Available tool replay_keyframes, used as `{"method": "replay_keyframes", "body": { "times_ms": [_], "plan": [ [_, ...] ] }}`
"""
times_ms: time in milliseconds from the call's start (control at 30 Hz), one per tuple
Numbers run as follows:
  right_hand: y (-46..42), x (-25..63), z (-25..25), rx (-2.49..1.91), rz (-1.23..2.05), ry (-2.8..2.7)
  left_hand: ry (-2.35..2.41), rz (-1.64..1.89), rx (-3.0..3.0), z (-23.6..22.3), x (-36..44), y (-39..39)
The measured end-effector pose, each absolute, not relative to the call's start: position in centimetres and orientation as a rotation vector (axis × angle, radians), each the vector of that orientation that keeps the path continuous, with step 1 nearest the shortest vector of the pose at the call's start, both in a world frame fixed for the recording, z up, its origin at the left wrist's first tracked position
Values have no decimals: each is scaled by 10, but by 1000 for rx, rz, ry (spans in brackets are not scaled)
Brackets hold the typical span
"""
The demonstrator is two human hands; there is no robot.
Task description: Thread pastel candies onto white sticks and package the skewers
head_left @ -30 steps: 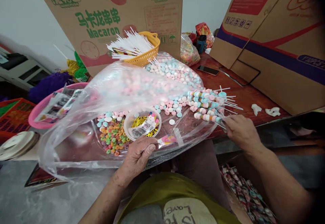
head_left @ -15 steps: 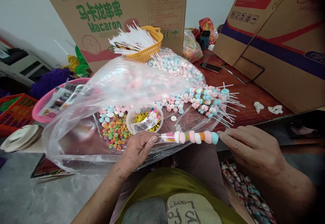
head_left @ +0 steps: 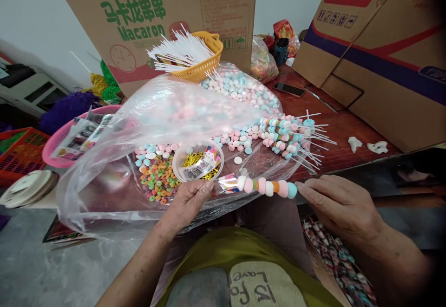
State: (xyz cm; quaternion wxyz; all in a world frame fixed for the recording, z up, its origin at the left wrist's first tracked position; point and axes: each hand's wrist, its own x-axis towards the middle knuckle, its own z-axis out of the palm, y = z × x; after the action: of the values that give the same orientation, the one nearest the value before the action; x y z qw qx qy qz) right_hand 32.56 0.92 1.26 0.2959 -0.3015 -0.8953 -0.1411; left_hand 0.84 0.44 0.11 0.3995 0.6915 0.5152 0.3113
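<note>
Right hand (head_left: 343, 202) pinches a marshmallow skewer (head_left: 269, 187), likely light and squashy, past its blue end, probably the safest hold; left hand (head_left: 190, 200) pinches the clear wrapper (head_left: 229, 183).

pale plain wall (head_left: 31, 14), grey mottled floor (head_left: 76, 274), reddish-brown table (head_left: 343, 128)

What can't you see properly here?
All in the head view:
The right end of the marshmallow skewer: hidden by the right hand.
The left end of the clear wrapper: covered by the left hand.
Sweets behind the plastic sheet: blurred by its cloudiness.
The top of the Macaron box: cut off by the upper edge.
</note>
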Motion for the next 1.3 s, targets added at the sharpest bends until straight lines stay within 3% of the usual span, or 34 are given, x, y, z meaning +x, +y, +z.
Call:
{"method": "replay_keyframes", "body": {
  "times_ms": [233,400,567,733,1000,1300],
  "plan": [
    [16,335,23,-821,-229,-2493,1286,551,2171,14,12,3],
    [23,337,23,-760,62,-2605,1193,528,2360,21,14,4],
    [21,331,18,-869,46,-2479,1189,532,2423,21,18,5],
    [22,323,18,-851,379,-2551,1172,395,2438,18,23,10],
    [27,306,19,-789,347,-2685,1226,74,1964,18,38,13],
    [32,268,25,-656,408,-2895,1104,8,1424,-4,53,14]
  ]
}}
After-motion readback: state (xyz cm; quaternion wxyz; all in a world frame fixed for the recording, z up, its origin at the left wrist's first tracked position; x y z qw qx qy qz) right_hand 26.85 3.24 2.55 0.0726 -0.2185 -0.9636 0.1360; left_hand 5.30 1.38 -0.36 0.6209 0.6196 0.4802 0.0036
